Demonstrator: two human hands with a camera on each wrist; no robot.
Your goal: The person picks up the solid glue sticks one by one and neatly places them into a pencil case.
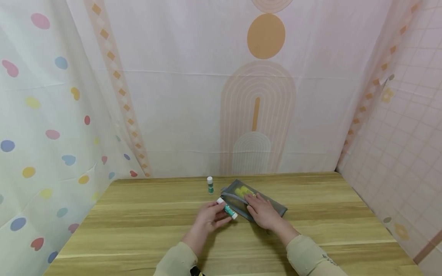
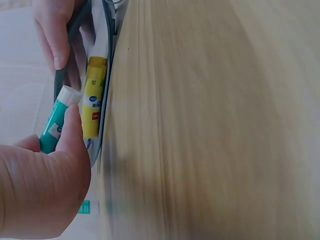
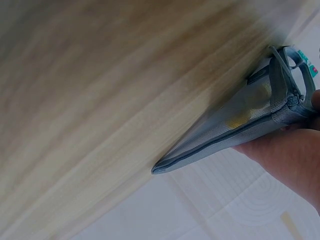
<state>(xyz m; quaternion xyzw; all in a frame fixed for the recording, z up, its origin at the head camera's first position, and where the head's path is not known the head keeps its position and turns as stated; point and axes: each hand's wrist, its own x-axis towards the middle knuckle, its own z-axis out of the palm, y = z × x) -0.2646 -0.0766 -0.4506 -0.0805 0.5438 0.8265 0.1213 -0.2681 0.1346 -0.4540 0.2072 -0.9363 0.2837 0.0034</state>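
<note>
My left hand (image 1: 208, 217) holds a green glue stick with white ends (image 1: 228, 211) at the near left edge of a grey mesh zipper pouch (image 1: 279, 207). In the left wrist view, the white cap of this glue stick (image 2: 54, 127) points at the pouch's open mouth. A yellow glue stick (image 2: 93, 110) lies inside the pouch, and more yellow shows through the mesh in the head view. My right hand (image 1: 263, 212) lies over the pouch and grips the edge of its mouth, holding it apart. The zipper mouth (image 3: 295, 75) gapes in the right wrist view.
Another green glue stick with a white cap (image 1: 210, 186) stands upright on the wooden table (image 1: 138, 226), beyond my left hand and left of the pouch. Patterned curtains (image 1: 179, 115) hang behind the table and along both sides.
</note>
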